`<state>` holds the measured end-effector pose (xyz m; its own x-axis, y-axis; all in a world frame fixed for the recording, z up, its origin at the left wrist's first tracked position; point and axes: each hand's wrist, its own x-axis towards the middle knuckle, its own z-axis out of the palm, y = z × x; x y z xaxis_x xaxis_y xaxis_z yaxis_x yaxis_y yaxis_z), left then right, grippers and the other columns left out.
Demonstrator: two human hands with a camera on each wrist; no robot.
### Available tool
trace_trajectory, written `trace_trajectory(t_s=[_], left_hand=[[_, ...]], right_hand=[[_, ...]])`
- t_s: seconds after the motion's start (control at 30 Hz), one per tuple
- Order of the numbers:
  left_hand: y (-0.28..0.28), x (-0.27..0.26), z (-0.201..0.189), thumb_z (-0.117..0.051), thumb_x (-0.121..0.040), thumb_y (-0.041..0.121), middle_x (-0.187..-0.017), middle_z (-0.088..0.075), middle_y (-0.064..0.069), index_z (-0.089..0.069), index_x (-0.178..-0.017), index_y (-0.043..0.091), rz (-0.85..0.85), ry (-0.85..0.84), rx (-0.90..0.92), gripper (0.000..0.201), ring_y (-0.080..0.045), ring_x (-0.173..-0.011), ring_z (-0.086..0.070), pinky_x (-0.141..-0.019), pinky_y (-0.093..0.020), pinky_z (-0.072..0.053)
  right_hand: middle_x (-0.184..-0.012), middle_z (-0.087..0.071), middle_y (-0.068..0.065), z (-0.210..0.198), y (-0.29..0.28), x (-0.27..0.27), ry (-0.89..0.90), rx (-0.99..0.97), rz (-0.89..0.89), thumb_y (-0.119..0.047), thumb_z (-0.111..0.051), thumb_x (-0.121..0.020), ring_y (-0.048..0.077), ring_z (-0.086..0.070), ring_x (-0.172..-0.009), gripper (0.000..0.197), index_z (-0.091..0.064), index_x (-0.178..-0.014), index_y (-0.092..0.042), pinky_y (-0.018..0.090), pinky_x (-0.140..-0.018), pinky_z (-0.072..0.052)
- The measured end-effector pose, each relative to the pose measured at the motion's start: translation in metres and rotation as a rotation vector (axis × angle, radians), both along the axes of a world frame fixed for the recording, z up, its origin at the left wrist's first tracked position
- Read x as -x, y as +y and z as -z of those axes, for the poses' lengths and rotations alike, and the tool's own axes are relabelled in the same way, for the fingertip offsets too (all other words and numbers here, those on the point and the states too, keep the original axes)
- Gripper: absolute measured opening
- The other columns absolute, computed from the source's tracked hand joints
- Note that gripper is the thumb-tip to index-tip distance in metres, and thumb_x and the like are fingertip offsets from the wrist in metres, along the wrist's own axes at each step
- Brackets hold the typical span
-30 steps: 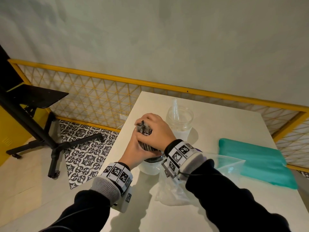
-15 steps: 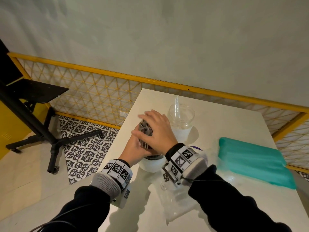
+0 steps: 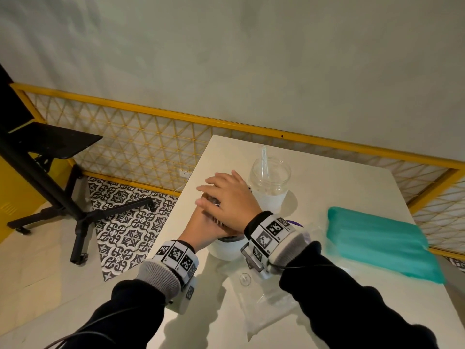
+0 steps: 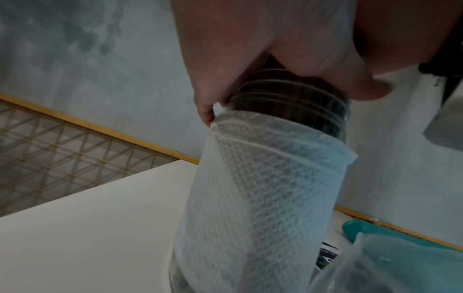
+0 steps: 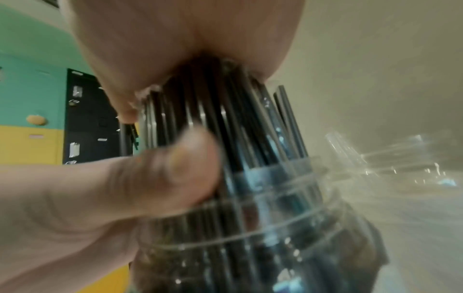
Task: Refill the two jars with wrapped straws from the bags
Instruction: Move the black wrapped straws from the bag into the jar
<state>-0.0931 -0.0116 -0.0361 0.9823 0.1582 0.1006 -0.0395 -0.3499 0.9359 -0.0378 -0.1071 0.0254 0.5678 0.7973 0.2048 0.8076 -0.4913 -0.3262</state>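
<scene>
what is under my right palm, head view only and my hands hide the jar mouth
Observer: right wrist view: dark wrapped straws stick up out of the jar mouth, right hand flat on their tops.
Operator: is the left hand on the jar or the straws
Observer: its thumb wraps the straws just above the rim.
Operator: is the jar bare
Observer: left wrist view: clear threaded neck, white mesh sleeve round the body below it.
</scene>
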Motion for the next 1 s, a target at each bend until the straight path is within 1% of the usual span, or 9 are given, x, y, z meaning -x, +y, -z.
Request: trace_trajectory(t_s=[0.2, 0.27, 0.33, 0.4, 0.47, 0.6, 0.7, 0.83, 1.0], left_hand=[[0.000, 0.003, 0.001, -0.092, -0.051, 0.028, -0.131, -0.050, 0.009, -0.034, -0.130, 0.035, -0.027, -0.002, 0.094, 0.099, -0.002, -0.123, -0.047, -0.102, -0.026, -0.042], [0.000, 0.005, 0.001, -0.093, -0.049, 0.028, -0.132, -0.048, 0.015, -0.031, -0.127, 0.047, -0.043, 0.001, 0.116, 0.101, 0.003, -0.124, -0.045, -0.103, -0.021, -0.038], [0.000, 0.005, 0.001, -0.093, -0.049, 0.023, -0.131, -0.051, 0.014, -0.033, -0.127, 0.046, -0.045, 0.011, 0.163, 0.102, 0.002, -0.122, -0.048, -0.104, -0.026, -0.039], [-0.001, 0.006, 0.002, -0.093, -0.048, 0.022, -0.131, -0.052, 0.010, -0.034, -0.127, 0.047, -0.049, 0.014, 0.172, 0.102, -0.002, -0.123, -0.049, -0.105, -0.031, -0.039], [-0.003, 0.007, 0.001, -0.093, -0.047, 0.023, -0.130, -0.052, 0.011, -0.033, -0.126, 0.047, -0.069, 0.016, 0.162, 0.101, -0.001, -0.122, -0.049, -0.105, -0.031, -0.039], [-0.008, 0.011, 0.000, -0.094, -0.045, 0.025, -0.129, -0.051, 0.011, -0.034, -0.130, 0.034, -0.125, 0.019, 0.154, 0.105, -0.002, -0.120, -0.049, -0.107, -0.034, -0.038], [-0.011, 0.015, 0.000, -0.094, -0.043, 0.030, -0.132, -0.050, 0.006, -0.035, -0.133, 0.029, -0.151, 0.039, 0.133, 0.109, -0.009, -0.123, -0.049, -0.108, -0.042, -0.039], [-0.014, 0.028, -0.002, -0.093, -0.040, 0.043, -0.132, -0.049, 0.004, -0.033, -0.135, 0.028, -0.153, 0.077, 0.066, 0.114, -0.010, -0.125, -0.047, -0.108, -0.043, -0.040], [-0.030, 0.060, -0.001, -0.093, -0.049, 0.030, -0.132, -0.037, -0.002, -0.033, -0.137, 0.022, -0.253, 0.064, -0.038, 0.106, -0.007, -0.119, -0.039, -0.109, -0.029, -0.031]], right_hand=[[-0.138, -0.050, 0.001, -0.012, -0.017, 0.001, 0.252, -0.337, 0.002, -0.047, -0.044, -0.091, 0.014, -0.041, -0.128, 0.051, -0.045, -0.135, -0.022, 0.039, -0.112, -0.026], [-0.134, -0.052, 0.000, -0.015, -0.035, -0.001, 0.235, -0.467, 0.101, -0.042, -0.050, -0.092, 0.012, -0.043, -0.124, 0.045, -0.048, -0.132, -0.021, 0.035, -0.106, -0.034], [-0.125, -0.056, 0.001, -0.010, -0.057, -0.004, 0.139, -0.534, 0.276, -0.036, -0.055, -0.091, 0.014, -0.048, -0.118, 0.038, -0.054, -0.126, -0.020, 0.034, -0.102, -0.038], [-0.120, -0.057, 0.004, 0.004, -0.083, -0.005, 0.060, -0.433, 0.488, -0.037, -0.056, -0.089, 0.020, -0.051, -0.113, 0.035, -0.058, -0.120, -0.020, 0.039, -0.099, -0.041], [-0.124, -0.052, 0.008, 0.027, -0.104, 0.001, 0.118, -0.106, 0.693, -0.052, -0.049, -0.088, 0.025, -0.048, -0.116, 0.047, -0.052, -0.123, -0.022, 0.044, -0.098, -0.041], [-0.151, -0.024, 0.016, 0.092, -0.125, 0.027, 0.432, 0.466, 0.808, -0.081, -0.032, -0.075, 0.036, -0.028, -0.136, 0.094, -0.017, -0.146, -0.021, 0.054, -0.104, -0.033], [-0.157, -0.011, 0.008, 0.134, -0.141, 0.043, 0.556, 0.549, 0.760, -0.078, -0.048, -0.070, 0.032, -0.022, -0.140, 0.103, -0.005, -0.147, -0.027, 0.061, -0.105, -0.029], [-0.159, 0.002, 0.006, 0.153, -0.178, 0.058, 0.493, 0.623, 0.599, -0.064, -0.060, -0.073, 0.027, -0.006, -0.145, 0.106, 0.004, -0.148, -0.025, 0.057, -0.113, -0.016], [-0.159, -0.004, 0.005, 0.151, -0.233, 0.080, 0.462, 0.586, 0.548, -0.049, -0.074, -0.070, 0.023, -0.010, -0.145, 0.115, 0.003, -0.149, -0.018, 0.045, -0.117, -0.011]])
